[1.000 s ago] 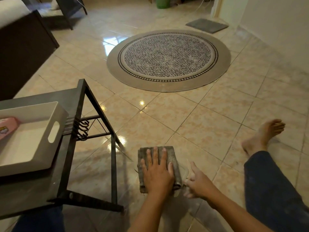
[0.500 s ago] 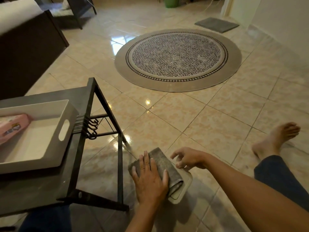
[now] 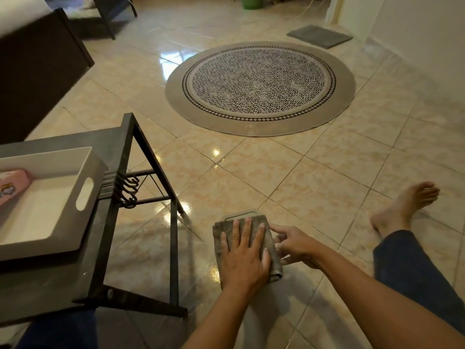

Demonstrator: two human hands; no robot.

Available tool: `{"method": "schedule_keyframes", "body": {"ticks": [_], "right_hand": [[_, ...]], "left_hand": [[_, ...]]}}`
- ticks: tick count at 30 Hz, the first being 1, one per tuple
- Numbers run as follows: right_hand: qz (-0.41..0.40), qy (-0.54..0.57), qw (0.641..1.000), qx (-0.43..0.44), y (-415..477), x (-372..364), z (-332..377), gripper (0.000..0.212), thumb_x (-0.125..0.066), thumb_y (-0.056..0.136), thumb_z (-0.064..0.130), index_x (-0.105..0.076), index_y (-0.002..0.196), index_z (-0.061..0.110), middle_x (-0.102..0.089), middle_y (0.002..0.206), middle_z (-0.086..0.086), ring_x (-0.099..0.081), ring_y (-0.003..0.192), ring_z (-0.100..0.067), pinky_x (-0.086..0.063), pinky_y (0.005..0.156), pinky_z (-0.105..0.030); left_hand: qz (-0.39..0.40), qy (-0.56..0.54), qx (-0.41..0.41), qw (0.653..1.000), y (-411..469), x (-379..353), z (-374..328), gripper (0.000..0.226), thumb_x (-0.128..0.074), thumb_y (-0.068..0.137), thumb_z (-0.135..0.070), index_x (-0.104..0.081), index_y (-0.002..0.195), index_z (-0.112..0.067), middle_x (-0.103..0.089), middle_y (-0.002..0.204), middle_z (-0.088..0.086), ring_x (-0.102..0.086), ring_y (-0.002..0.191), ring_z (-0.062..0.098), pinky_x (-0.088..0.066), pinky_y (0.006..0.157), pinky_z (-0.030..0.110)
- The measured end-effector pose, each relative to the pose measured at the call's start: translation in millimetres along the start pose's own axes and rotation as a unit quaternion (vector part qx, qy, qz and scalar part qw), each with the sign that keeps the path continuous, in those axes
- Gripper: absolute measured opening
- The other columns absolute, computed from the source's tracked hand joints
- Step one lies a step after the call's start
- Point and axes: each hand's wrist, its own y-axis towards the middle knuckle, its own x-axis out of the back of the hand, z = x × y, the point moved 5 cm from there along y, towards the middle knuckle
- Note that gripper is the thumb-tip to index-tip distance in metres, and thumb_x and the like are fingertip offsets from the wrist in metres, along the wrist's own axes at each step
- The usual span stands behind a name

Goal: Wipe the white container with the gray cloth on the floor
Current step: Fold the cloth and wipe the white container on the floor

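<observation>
On the floor tiles just in front of me lies the folded gray cloth (image 3: pixel 273 255), spread over a low white container (image 3: pixel 242 213). Only the container's far rim, with a handle slot, shows past the cloth. My left hand (image 3: pixel 245 258) lies flat on the cloth, fingers spread and pointing away from me, pressing it down. My right hand (image 3: pixel 294 244) sits against the right side of the cloth, fingers curled at the container's edge, which is hidden there.
A dark low table (image 3: pixel 118 139) stands at my left, carrying a white tray (image 3: pixel 83 195) with a pink pack (image 3: pixel 12 187). My leg and bare foot (image 3: pixel 402 207) stretch out on the right. A round patterned rug (image 3: pixel 260 88) lies farther ahead, a gray mat (image 3: pixel 319 36) beyond it.
The cloth and container have turned from a tilted position to square in front of me. My right hand moved from the far edge to the right side.
</observation>
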Motion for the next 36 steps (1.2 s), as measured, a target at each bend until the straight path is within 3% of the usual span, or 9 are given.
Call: {"method": "schedule_keyframes", "body": {"ticks": [4,7,12,15,18,23,29,33,36], "right_hand": [[0.000,-0.014,1.000,0.004,-2.0,0.0,6.1,0.078,-0.053,0.089,-0.011,-0.029,0.152,0.028,-0.053,0.084,-0.007,-0.062,0.070,-0.017,-0.061,0.067,-0.033],[0.007,-0.008,1.000,0.005,-5.8,-1.2,4.2,0.082,-0.051,0.087,-0.014,-0.029,0.153,0.029,-0.053,0.088,-0.010,-0.061,0.074,-0.022,-0.062,0.067,-0.036],[-0.001,-0.005,1.000,0.008,-4.0,-2.8,2.7,0.083,-0.050,0.087,-0.016,-0.027,0.153,0.028,-0.053,0.089,-0.010,-0.062,0.070,-0.020,-0.061,0.063,-0.033],[-0.002,0.004,1.000,0.001,-3.7,-4.9,1.2,0.081,-0.050,0.087,-0.017,-0.030,0.153,0.027,-0.051,0.087,-0.009,-0.061,0.068,-0.019,-0.062,0.065,-0.035],[-0.005,0.003,1.000,0.002,-4.0,0.2,-0.7,0.082,-0.048,0.084,-0.017,-0.033,0.152,0.028,-0.053,0.089,-0.013,-0.061,0.075,-0.023,-0.060,0.069,-0.038],[-0.019,0.025,0.999,0.004,-7.9,-3.1,-0.4,0.081,-0.049,0.089,-0.017,-0.029,0.153,0.027,-0.050,0.087,-0.011,-0.061,0.066,-0.017,-0.062,0.062,-0.033],[-0.014,0.014,1.000,0.000,-6.8,-3.0,3.8,0.081,-0.047,0.088,-0.018,-0.029,0.153,0.027,-0.056,0.089,-0.010,-0.064,0.071,-0.019,-0.062,0.065,-0.034],[-0.027,-0.005,1.000,0.002,-7.2,-6.1,3.6,0.080,-0.049,0.089,-0.017,-0.028,0.153,0.027,-0.053,0.083,-0.008,-0.063,0.067,-0.018,-0.064,0.068,-0.039],[-0.013,0.006,1.000,0.000,-7.9,-5.5,6.0,0.080,-0.047,0.088,-0.018,-0.030,0.153,0.026,-0.052,0.084,-0.009,-0.062,0.066,-0.018,-0.062,0.063,-0.034]], "left_hand": [[0.007,-0.003,0.083,0.997,6.7,-0.2,13.8,0.064,-0.019,0.094,-0.050,0.009,0.149,-0.033,0.017,0.158,0.008,0.023,0.142,0.028,0.013,0.111,0.054],[0.008,-0.028,0.046,0.999,-7.7,-10.4,-8.7,0.064,-0.025,0.092,-0.047,-0.004,0.151,-0.033,0.004,0.160,0.008,0.011,0.145,0.032,0.002,0.111,0.056],[0.022,0.005,0.053,0.998,17.4,-6.0,11.3,0.062,-0.009,0.092,-0.047,0.018,0.147,-0.035,0.024,0.157,0.004,0.031,0.139,0.026,0.006,0.114,0.056],[-0.003,-0.021,0.078,0.997,-9.2,-7.5,3.2,0.067,-0.018,0.088,-0.051,0.000,0.151,-0.033,0.006,0.160,0.010,0.013,0.144,0.032,0.001,0.112,0.058],[0.016,-0.002,-0.004,1.000,-11.9,-13.0,-26.5,0.067,-0.020,0.087,-0.051,-0.014,0.151,-0.029,-0.003,0.159,0.008,0.006,0.144,0.037,0.000,0.111,0.058],[0.030,0.004,0.062,0.998,2.7,-5.4,9.6,0.072,-0.002,0.082,-0.054,0.014,0.149,-0.031,0.027,0.155,0.005,0.029,0.140,0.030,0.010,0.112,0.056],[0.045,0.032,0.002,0.998,2.4,-9.5,-13.7,0.073,-0.014,0.086,-0.057,0.012,0.149,-0.031,0.022,0.156,0.008,0.023,0.141,0.034,0.008,0.111,0.059],[0.080,0.027,0.056,0.995,3.4,-10.1,9.1,0.090,-0.034,0.085,-0.061,0.025,0.145,-0.030,0.032,0.154,0.008,0.037,0.135,0.032,0.012,0.112,0.059],[0.069,-0.006,0.046,0.997,-21.1,-8.1,-10.9,0.083,-0.020,0.078,-0.063,0.001,0.151,-0.028,0.012,0.159,0.009,0.022,0.142,0.033,0.007,0.111,0.060]]}}
